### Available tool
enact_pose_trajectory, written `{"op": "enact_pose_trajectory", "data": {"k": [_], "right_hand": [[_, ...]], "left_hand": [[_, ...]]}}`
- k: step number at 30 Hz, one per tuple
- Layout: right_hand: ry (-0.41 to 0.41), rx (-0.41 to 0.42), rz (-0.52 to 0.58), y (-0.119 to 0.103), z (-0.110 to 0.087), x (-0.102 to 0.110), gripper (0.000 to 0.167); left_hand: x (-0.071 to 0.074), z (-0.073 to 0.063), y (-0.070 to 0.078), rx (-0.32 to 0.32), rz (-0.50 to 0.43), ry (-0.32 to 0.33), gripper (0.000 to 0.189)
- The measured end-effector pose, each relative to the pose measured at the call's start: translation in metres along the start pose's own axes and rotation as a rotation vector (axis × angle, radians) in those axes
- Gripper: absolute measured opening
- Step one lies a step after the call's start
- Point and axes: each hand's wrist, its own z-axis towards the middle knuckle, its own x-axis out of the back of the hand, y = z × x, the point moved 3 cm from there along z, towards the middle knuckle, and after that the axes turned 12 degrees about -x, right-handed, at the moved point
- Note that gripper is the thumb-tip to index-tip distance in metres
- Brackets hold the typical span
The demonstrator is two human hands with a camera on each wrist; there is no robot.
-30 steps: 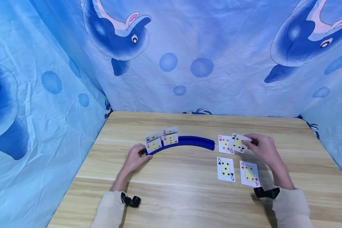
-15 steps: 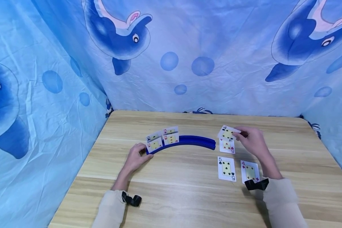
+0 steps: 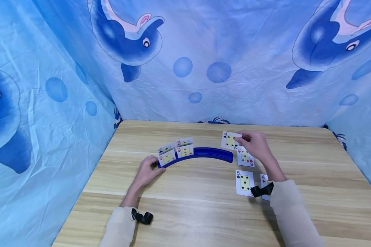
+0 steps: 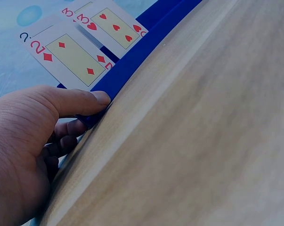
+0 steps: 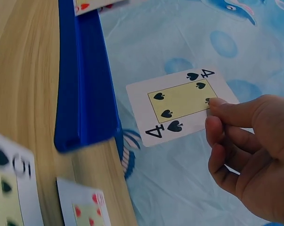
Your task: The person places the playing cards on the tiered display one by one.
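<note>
My right hand (image 3: 254,142) pinches the four of spades (image 5: 179,106) by one edge, raised near the right end of a curved blue card holder (image 3: 210,152). In the right wrist view, thumb and forefinger grip the card, with its face showing. My left hand (image 3: 146,171) holds the holder's left end, thumb (image 4: 100,98) on the front and fingers curled below. The two of diamonds (image 3: 167,157) and three of hearts (image 3: 185,150) stand in the holder's front slot. Behind them stand a black two (image 3: 165,149) and a red three (image 3: 184,141), partly hidden.
On the wooden table (image 3: 188,212), right of the holder, lie the five of hearts (image 3: 245,157), the five of spades (image 3: 244,181) and the four of diamonds (image 3: 263,177), partly covered by my right wrist. A blue dolphin-print curtain (image 3: 216,99) rises behind the table.
My right hand has carried the four of spades left, from over the five of hearts to near the holder's right end. The left hand and the cards in the holder stay put.
</note>
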Motion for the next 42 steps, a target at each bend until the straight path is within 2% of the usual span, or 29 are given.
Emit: {"op": "enact_pose_trajectory", "data": {"k": [4, 11, 18, 24, 32, 42], "right_hand": [[-0.018, 0.018, 0.054, -0.010, 0.007, -0.012, 0.015], [-0.036, 0.045, 0.063, -0.028, 0.017, -0.031, 0.011], [-0.083, 0.050, 0.105, -0.040, 0.022, -0.045, 0.010], [-0.124, 0.081, 0.129, -0.044, 0.024, -0.055, 0.009], [-0.178, 0.068, 0.166, -0.047, 0.026, -0.067, 0.018], [-0.190, 0.059, 0.174, -0.048, 0.028, -0.071, 0.015]], "left_hand": [[-0.001, 0.000, -0.001, -0.001, 0.002, 0.000, 0.033], [-0.001, 0.001, 0.001, -0.010, -0.012, 0.006, 0.030], [-0.001, 0.001, 0.001, 0.008, -0.011, -0.002, 0.032], [-0.001, 0.000, 0.000, 0.007, -0.007, 0.001, 0.033], [0.000, -0.001, 0.000, 0.014, -0.009, -0.003, 0.035], [0.001, -0.001, 0.000, 0.010, -0.025, -0.002, 0.033]]}}
